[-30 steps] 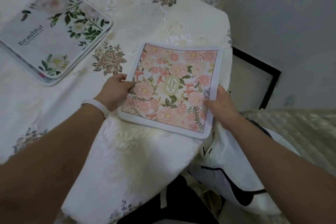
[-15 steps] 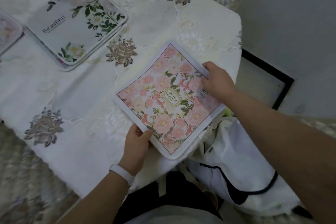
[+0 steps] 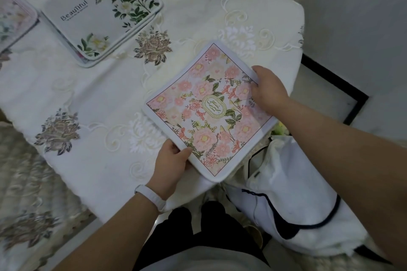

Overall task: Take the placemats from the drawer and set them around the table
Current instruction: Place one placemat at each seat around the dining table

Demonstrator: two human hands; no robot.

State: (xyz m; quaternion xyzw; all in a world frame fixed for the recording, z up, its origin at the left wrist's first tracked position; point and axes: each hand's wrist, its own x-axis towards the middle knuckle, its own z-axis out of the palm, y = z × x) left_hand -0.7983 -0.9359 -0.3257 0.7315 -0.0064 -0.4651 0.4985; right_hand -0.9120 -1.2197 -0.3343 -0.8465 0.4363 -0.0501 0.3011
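Pink placemat (image 3: 209, 108) barely shifted, three placemats visible

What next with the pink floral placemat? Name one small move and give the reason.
Probably slide the pink floral placemat a little further onto the table and let go. Its near corner overhangs the table edge, and both the left hand and the right hand grip its edges.
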